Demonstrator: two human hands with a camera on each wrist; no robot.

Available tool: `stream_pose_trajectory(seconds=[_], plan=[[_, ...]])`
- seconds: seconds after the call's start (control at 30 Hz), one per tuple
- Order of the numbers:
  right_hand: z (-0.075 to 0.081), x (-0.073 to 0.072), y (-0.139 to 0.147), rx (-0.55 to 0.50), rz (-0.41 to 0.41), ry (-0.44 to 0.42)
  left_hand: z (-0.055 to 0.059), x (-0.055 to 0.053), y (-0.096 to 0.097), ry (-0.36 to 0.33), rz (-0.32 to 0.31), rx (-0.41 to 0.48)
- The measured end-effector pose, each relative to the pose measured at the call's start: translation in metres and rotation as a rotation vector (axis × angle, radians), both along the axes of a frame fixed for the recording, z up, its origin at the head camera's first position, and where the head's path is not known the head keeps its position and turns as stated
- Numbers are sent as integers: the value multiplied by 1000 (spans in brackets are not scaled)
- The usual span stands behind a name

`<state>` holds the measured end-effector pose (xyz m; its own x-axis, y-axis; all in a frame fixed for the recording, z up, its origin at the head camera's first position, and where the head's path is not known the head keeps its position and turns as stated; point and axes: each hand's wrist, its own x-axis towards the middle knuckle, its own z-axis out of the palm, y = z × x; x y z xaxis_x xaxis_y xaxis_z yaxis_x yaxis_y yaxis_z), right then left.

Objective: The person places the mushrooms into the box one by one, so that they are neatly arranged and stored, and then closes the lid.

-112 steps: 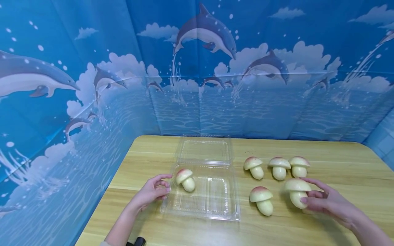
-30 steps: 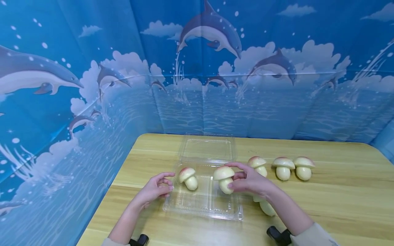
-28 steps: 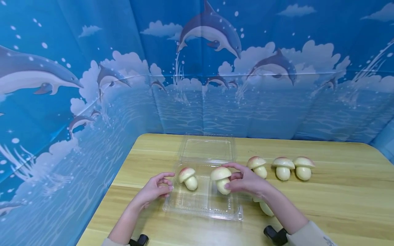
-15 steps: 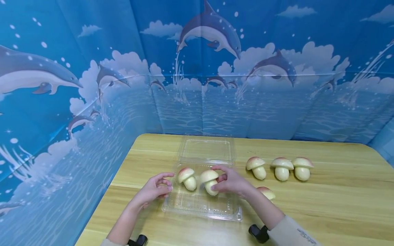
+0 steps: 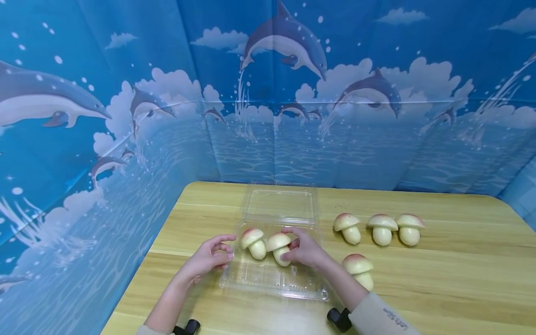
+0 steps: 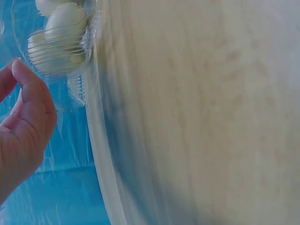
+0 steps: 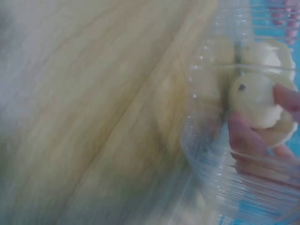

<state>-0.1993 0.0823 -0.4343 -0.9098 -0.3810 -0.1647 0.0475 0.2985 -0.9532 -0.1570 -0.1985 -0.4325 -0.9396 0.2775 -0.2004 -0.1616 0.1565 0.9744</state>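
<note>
While right grip [image 5: 305,250] holds mushroom [image 5: 278,244], second mushroom [image 5: 253,242] alongside.

Right sleeve [image 5: 377,318]: pale beige-grey cloth, smooth, with a plain straight end
Lettering [image 5: 395,318]: dark, running lengthwise on the right sleeve, too small to read surely
Right wrist device [image 5: 338,319]: black, with a rounded, cylinder-like end
Left sleeve [image 5: 148,331]: similar pale cloth, a small strip showing towards the worktop's [image 5: 167,242] left edge
Left wrist device [image 5: 189,327]: black, similar rounded end
Right hand [image 5: 304,249]: bare
Left hand [image 5: 208,257]: bare
</note>
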Motion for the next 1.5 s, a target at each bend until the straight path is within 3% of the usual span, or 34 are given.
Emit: stream_pose_trajectory(seconds=[0.57, 0.97, 1.5], plan=[[-4, 4, -5, -67, -43, 54, -1, 0, -1, 9, -13, 3], [-3, 5, -7, -12, -76, 92, -1, 1, -1, 13, -13, 5], [13, 4, 8, -9, -5, 38, 0, 2, 0, 10, -14, -4]])
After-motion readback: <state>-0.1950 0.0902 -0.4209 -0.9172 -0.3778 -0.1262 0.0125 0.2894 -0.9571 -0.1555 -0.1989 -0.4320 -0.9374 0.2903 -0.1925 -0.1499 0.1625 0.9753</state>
